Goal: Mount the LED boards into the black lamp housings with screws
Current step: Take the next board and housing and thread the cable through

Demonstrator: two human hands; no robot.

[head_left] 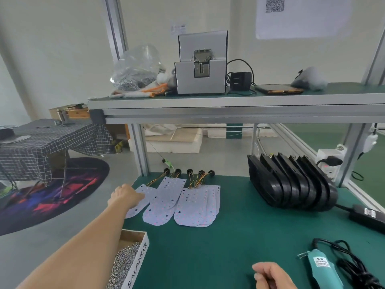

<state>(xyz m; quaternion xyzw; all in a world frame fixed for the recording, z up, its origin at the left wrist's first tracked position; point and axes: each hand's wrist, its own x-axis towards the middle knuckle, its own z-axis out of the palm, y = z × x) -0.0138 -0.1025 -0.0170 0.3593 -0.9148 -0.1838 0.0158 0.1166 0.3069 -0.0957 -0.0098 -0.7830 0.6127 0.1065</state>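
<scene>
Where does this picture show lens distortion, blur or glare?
Head view: the wide lens splays the frame posts outward; the right hand at the bottom edge looks soft; light is even, shadows under the LED boards are faint, no strong glare.

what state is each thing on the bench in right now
boards, flat on the mat, overlapping, unmounted
housings, on edge in a row, leaning together
screw box, open, screws inside
screwdriver, lying on the mat, unheld
left hand, on the leftmost board, fingers hidden
right hand, loosely curled, nothing seen in it
</scene>
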